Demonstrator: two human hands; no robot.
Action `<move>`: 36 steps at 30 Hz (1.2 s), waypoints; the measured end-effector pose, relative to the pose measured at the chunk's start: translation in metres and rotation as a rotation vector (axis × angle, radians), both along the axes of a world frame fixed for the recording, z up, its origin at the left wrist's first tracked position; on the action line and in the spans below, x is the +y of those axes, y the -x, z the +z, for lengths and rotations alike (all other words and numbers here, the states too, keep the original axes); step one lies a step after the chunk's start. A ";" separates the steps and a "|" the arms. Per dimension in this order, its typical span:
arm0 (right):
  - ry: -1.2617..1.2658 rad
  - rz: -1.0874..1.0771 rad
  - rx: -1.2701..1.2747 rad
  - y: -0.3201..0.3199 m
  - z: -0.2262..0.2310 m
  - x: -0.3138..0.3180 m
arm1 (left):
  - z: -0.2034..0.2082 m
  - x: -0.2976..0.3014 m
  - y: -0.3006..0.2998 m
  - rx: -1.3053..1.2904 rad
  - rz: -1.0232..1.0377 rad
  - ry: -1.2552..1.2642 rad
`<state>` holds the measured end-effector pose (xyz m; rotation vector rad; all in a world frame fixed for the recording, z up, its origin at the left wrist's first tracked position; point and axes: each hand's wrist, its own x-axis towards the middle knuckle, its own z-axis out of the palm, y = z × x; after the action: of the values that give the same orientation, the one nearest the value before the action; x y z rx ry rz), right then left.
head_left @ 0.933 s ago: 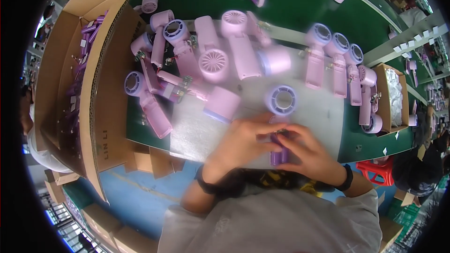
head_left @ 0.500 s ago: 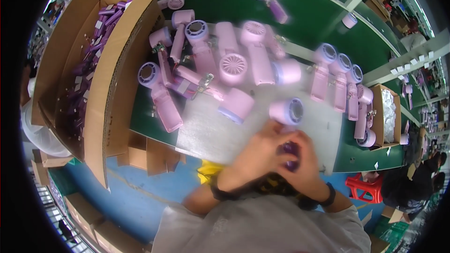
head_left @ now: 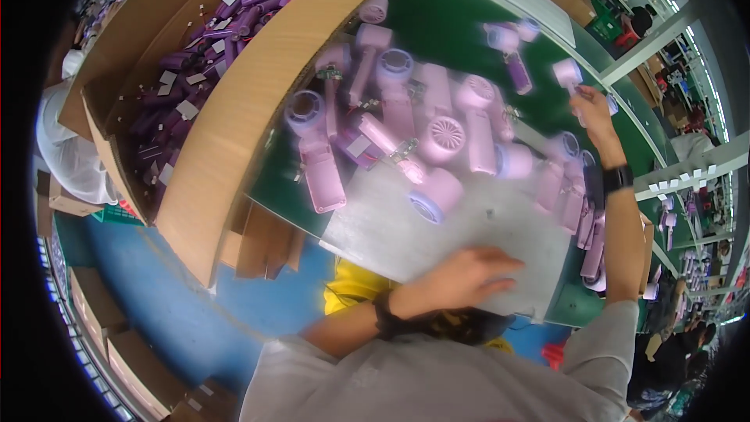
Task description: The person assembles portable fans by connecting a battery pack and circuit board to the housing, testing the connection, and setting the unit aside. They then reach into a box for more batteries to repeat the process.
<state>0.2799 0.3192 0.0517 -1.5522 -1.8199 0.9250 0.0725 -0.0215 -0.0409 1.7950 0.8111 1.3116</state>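
Observation:
At the far right of the table, my right hand (head_left: 595, 113) grips the handle of a pink handheld fan (head_left: 567, 73), its round head showing above the fingers. My left hand (head_left: 469, 275) hovers over the near part of the grey mat (head_left: 500, 228), with fingers stretched out and nothing in them. Beyond it lies a loose pink fan head (head_left: 434, 194) with a lilac rim. Several pink fan bodies crowd the middle, among them one with an open handle shell (head_left: 322, 176). A purple battery pack (head_left: 361, 148) with wires lies among them.
On the left stands a large cardboard box (head_left: 258, 82) full of purple battery packs (head_left: 223, 43). More fans (head_left: 574, 203) line the mat's right side. A fan with a purple battery (head_left: 516, 70) lies at the back. A metal post (head_left: 648, 43) rises at the far edge.
My hands have separated. The right has carried the fan to the far right, while the left stays near the front edge and has opened. The view has shifted, showing more of the box.

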 end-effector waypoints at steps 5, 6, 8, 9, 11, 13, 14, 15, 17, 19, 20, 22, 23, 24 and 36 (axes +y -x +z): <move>-0.273 0.105 -0.730 -0.059 -0.054 0.074 | -0.003 0.006 -0.010 -0.035 -0.010 0.031; -0.279 0.127 -0.733 -0.059 -0.055 0.077 | -0.001 0.007 -0.010 -0.041 -0.016 0.032; -0.149 0.184 -0.792 -0.061 -0.049 0.067 | 0.004 0.005 -0.012 -0.051 -0.055 0.034; -0.084 0.202 -0.821 -0.063 -0.043 0.064 | 0.004 0.004 -0.012 -0.056 -0.054 0.033; -0.277 0.235 -0.858 -0.054 -0.034 0.049 | 0.004 0.003 -0.010 -0.126 -0.043 0.004; -0.663 0.302 -0.908 -0.038 -0.026 0.027 | 0.008 0.001 -0.006 -0.154 -0.049 -0.015; -0.489 0.353 -0.675 0.017 -0.009 -0.014 | 0.012 -0.008 0.002 -0.163 0.119 -0.037; -0.309 0.381 -0.452 0.073 0.020 -0.071 | 0.015 -0.015 0.012 -0.171 0.270 -0.064; -0.111 0.524 -0.294 0.116 0.041 -0.153 | 0.020 -0.025 0.038 -0.132 0.607 -0.154; -0.276 0.691 -0.425 0.123 0.042 -0.216 | 0.030 -0.023 0.080 0.118 0.926 -0.151; -0.346 0.708 -0.439 0.123 0.030 -0.237 | 0.036 -0.017 0.101 0.330 1.076 -0.092; -0.420 0.710 -0.438 0.128 0.004 -0.259 | 0.037 -0.004 0.128 0.556 1.200 0.001; -0.387 0.694 -0.470 0.134 -0.010 -0.263 | 0.034 -0.001 0.132 0.571 1.200 -0.012; -0.354 0.675 -0.503 0.138 -0.021 -0.266 | 0.028 0.003 0.136 0.651 1.172 -0.004; -0.564 0.428 0.364 0.065 0.035 -0.255 | 0.025 0.032 0.167 1.030 0.833 0.015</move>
<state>0.2150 0.0637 0.0867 -0.6223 -1.9422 0.7204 -0.0941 0.0102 -0.0158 2.1830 2.2875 0.6902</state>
